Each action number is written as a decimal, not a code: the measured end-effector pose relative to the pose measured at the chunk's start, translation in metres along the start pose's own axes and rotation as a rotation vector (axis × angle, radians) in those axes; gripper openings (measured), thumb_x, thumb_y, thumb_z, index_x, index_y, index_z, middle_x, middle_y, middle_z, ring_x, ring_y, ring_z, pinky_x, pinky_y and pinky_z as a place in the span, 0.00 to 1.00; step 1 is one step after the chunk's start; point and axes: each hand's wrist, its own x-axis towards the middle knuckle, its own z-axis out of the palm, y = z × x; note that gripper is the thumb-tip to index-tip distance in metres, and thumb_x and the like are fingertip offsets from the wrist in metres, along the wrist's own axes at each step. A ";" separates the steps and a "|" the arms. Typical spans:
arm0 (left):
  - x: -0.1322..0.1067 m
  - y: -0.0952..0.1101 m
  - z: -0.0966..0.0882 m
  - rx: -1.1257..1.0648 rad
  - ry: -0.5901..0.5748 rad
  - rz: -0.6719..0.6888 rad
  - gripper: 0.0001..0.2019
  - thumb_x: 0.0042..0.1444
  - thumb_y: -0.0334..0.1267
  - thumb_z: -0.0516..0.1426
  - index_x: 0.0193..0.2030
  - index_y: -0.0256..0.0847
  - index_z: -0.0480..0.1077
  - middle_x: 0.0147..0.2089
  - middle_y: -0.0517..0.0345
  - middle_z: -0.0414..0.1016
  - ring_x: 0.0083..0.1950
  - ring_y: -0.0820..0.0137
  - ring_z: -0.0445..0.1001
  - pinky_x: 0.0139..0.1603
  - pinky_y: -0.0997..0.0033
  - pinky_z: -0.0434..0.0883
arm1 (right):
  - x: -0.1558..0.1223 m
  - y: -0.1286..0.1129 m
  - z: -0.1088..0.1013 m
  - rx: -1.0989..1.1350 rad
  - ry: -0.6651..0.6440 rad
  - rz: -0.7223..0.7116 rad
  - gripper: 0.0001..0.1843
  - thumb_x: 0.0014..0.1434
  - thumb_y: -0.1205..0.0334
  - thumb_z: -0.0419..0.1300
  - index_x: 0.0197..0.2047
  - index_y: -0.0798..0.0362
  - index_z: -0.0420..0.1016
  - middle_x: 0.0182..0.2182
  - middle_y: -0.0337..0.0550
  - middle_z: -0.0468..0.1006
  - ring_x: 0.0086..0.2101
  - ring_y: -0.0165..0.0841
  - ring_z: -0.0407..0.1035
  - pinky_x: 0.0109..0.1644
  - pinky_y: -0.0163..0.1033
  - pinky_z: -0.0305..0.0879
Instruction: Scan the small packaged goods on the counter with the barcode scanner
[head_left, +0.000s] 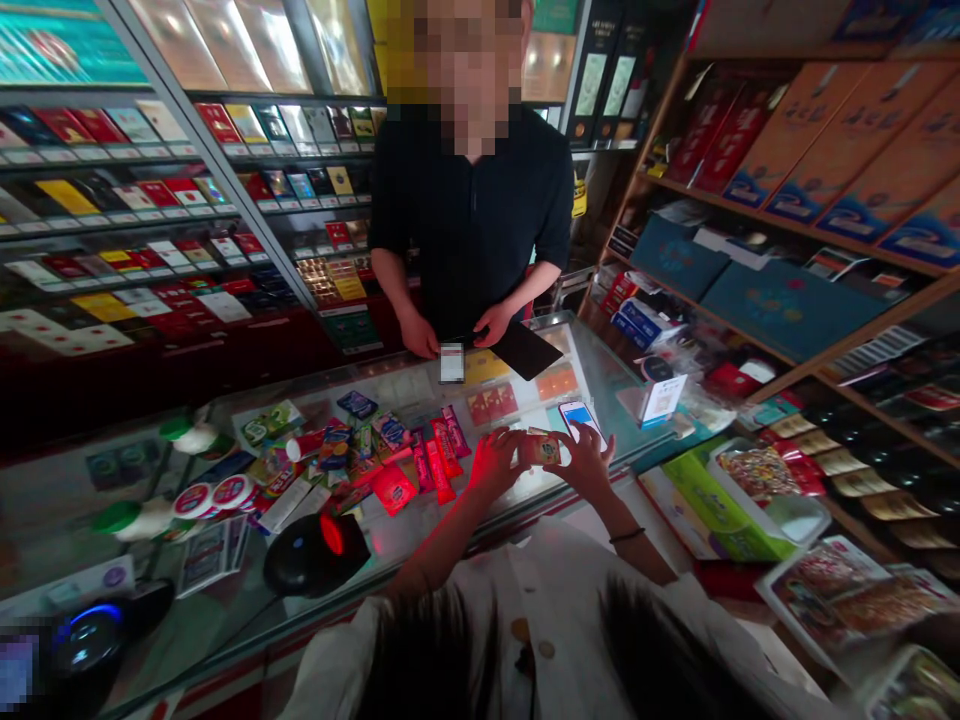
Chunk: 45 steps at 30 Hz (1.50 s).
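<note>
From the head view, a **left hand** [491,462] low over a glass display counter [217,625], its fingers [501,438] closed in a pinch on a small printed packet [540,449] at the packet's left edge. The packet sits between both hands, above the counter's glass and near its front edge. A **right hand** [589,462] just beside it, fingers [585,433] raised and curved against the lower end of a white smartphone [579,420] with a lit blue screen; whether those fingers grip the phone or only touch it, impossible to tell. A dark bracelet [626,535] around the right wrist. Below, a white buttoned shirt [525,640] and dark hair [420,660] hanging into view.

On the glass, to the left of the hands, a loose spread of red sachets [439,470] and small colourful packets, plus a black device with a red lens [315,555]. Two bottles with green caps [142,520] lying further left. Across the counter, a person in a black shirt [469,215], both hands near a pale card-like object [451,362] and a black flat pad [521,350]. Cigarette cartons [150,195] on lit shelves behind, and boxed goods on wooden shelves [787,225] to the right.
</note>
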 end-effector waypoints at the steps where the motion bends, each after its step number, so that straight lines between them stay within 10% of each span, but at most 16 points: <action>1: 0.004 0.000 0.004 0.001 -0.017 0.005 0.30 0.60 0.46 0.65 0.68 0.46 0.66 0.68 0.50 0.72 0.71 0.56 0.64 0.71 0.50 0.63 | 0.000 0.002 0.002 -0.014 -0.008 0.014 0.29 0.57 0.42 0.70 0.60 0.35 0.76 0.70 0.49 0.63 0.67 0.52 0.54 0.69 0.76 0.35; 21: 0.042 0.001 0.043 0.091 -0.065 -0.068 0.27 0.67 0.40 0.58 0.71 0.46 0.62 0.73 0.51 0.67 0.77 0.56 0.57 0.73 0.48 0.61 | 0.019 0.025 0.043 -0.149 -0.002 0.067 0.30 0.62 0.41 0.63 0.65 0.39 0.72 0.71 0.54 0.59 0.68 0.53 0.49 0.70 0.73 0.36; 30: 0.024 -0.004 0.029 0.099 0.030 -0.110 0.33 0.64 0.38 0.60 0.75 0.48 0.57 0.75 0.51 0.62 0.78 0.55 0.55 0.74 0.45 0.60 | 0.045 0.025 0.050 -0.158 0.003 0.070 0.36 0.63 0.40 0.59 0.70 0.44 0.67 0.71 0.60 0.58 0.67 0.58 0.52 0.68 0.76 0.33; 35: -0.001 -0.018 0.007 0.115 0.155 -0.181 0.31 0.65 0.39 0.58 0.74 0.45 0.58 0.76 0.49 0.61 0.79 0.56 0.53 0.75 0.44 0.59 | 0.052 -0.006 0.045 -0.128 0.045 -0.058 0.45 0.63 0.36 0.56 0.77 0.43 0.51 0.74 0.56 0.54 0.69 0.58 0.48 0.70 0.72 0.32; 45: -0.075 -0.039 -0.042 0.217 0.342 -0.444 0.32 0.65 0.35 0.54 0.75 0.43 0.56 0.77 0.51 0.59 0.80 0.54 0.49 0.77 0.44 0.55 | 0.051 -0.099 0.039 0.011 -0.041 -0.312 0.46 0.61 0.37 0.59 0.77 0.40 0.51 0.76 0.49 0.49 0.72 0.58 0.43 0.71 0.72 0.36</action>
